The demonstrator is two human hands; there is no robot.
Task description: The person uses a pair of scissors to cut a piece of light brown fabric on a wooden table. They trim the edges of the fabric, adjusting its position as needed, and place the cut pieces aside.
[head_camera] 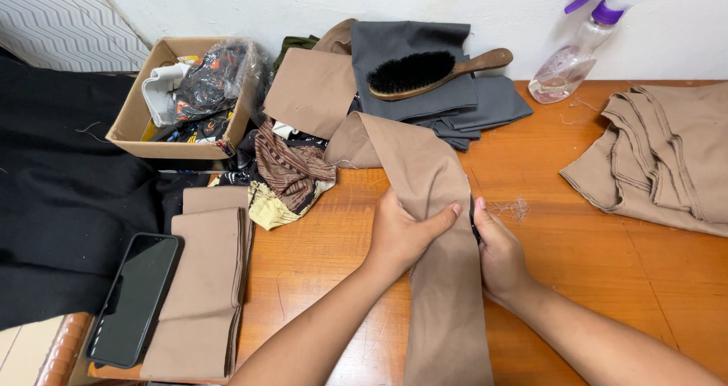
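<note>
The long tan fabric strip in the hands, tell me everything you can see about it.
The tan fabric strip is a long, plain band of matte woven-looking cloth. It runs from near the grey folded cloth at the back, across the wooden table, down to the bottom edge of the view. The left hand grips its left edge, thumb lying across the front; the right hand holds its right edge. It looks folded or doubled where they grip.

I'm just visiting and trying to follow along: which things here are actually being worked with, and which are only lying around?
In hand:
left hand and right hand, gripping the tan fabric strip

Lying about:
brush on grey cloth
spray bottle
phone
cardboard box
folded tan pieces
tan cloth pile
black cloth
</note>
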